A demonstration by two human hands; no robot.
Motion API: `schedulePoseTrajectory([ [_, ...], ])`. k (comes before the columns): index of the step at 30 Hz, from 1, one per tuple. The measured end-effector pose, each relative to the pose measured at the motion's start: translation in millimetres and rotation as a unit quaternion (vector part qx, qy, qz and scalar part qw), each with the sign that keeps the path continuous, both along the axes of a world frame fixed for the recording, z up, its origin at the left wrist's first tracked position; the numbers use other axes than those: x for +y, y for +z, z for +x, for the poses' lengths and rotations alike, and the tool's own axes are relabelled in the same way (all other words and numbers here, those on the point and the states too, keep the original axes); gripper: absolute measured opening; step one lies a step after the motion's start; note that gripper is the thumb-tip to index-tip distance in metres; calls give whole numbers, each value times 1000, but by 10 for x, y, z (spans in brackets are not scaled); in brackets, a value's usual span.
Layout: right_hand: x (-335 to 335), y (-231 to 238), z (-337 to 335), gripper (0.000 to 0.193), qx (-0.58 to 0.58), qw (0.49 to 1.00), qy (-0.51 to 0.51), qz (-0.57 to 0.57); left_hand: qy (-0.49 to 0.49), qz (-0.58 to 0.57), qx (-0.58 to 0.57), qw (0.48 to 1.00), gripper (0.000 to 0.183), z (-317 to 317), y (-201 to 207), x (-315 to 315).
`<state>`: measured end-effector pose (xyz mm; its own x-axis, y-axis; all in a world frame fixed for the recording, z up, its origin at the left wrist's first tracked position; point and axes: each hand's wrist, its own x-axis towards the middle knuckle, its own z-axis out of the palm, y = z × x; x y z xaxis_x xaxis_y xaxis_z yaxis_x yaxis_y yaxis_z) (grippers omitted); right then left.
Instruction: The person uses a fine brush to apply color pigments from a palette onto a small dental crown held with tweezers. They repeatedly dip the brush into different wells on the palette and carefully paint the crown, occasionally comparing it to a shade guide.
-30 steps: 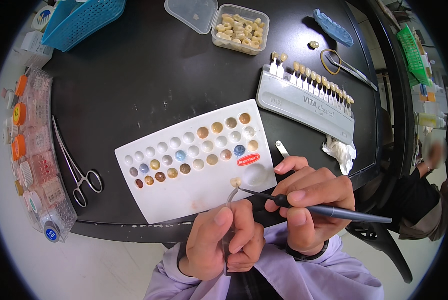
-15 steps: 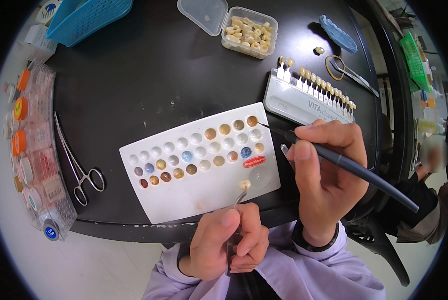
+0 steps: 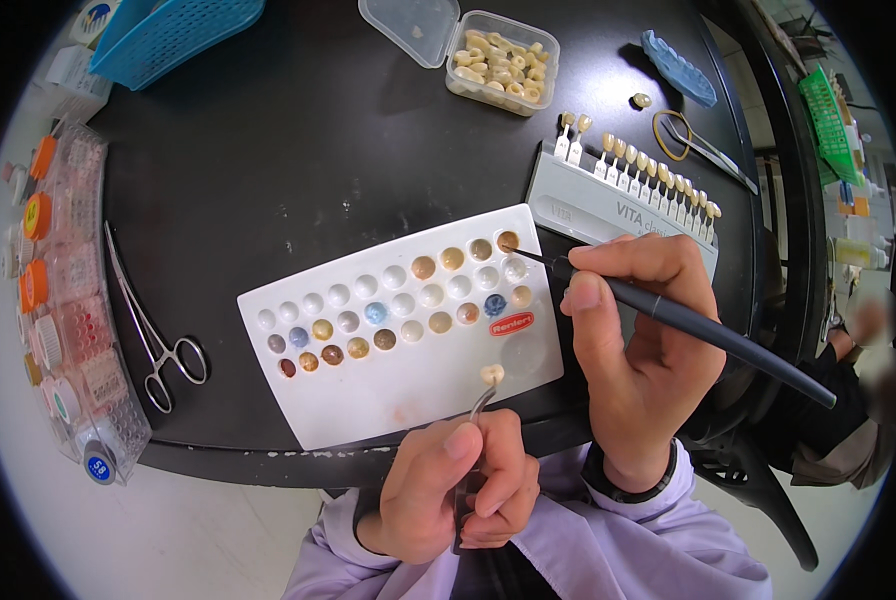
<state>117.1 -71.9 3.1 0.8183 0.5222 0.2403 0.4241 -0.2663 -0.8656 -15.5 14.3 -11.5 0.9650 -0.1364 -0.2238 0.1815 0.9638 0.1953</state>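
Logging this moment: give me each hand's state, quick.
Left hand: closed around a curved metal tool, a cream tooth at its tip.
Right hand: closed on a dark brush, its tip at a brown palette well.

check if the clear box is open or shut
Open: the box has its lid lying back at its left, and the crowns inside show uncovered.

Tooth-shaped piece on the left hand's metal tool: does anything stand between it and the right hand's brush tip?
Nothing visible does. The brush has its tip at the upper-right well of the palette; between there and the tooth-shaped piece, only the palette's surface and red label show.
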Motion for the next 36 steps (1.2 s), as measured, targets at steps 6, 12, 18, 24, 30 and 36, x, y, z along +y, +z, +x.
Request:
schedulePoseTrajectory([
  [6,-22,-10,16,8,11,1000,3,7,3,-3,11,1000,49,5,10,-11],
  [12,-41,-46,38,10,51,993,-23,109,17,-12,9,1000,51,-5,2,-29],
  [18,-177,29,-11,18,225,938,-18,262,33,-9,-10,999,53,-1,3,-48],
  [24,-202,-106,-130,17,179,923,89,328,42,-74,-41,996,55,-30,-47,-42],
  [30,-219,-85,-79,14,6,978,13,210,44,-126,-66,989,55,-36,-68,-38],
  [36,-87,-45,67,15,-39,997,-10,65,34,-84,-47,995,55,-45,-33,-26],
])
